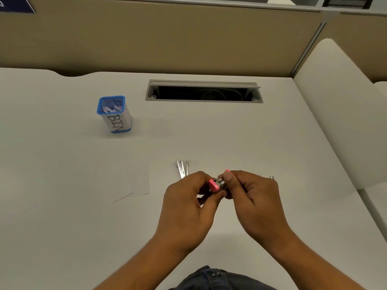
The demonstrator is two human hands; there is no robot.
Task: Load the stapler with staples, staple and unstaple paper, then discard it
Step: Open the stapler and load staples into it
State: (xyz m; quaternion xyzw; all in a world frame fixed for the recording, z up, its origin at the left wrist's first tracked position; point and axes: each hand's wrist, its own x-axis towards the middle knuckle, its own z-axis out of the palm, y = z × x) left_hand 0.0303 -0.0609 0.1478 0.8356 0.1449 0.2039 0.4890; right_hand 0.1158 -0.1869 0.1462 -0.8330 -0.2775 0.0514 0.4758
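Observation:
A small pink stapler (214, 185) is held just above the desk between both hands. My left hand (188, 197) grips its body, mostly hiding it. My right hand (249, 193) pinches the metal front end (221, 182) with thumb and fingers. A metal staple remover (182, 167) lies on the desk just beyond my left hand. Two white paper sheets (129, 181) lie overlapped to the left. Small metal staple pieces (271, 176) show past my right hand. A blue-rimmed cup labelled BIN (114, 114) stands far left with paper scraps inside.
An open cable slot (204, 92) is set in the desk at the back. A beige partition wall (167, 38) runs behind the desk. A raised side panel (339, 105) borders the right.

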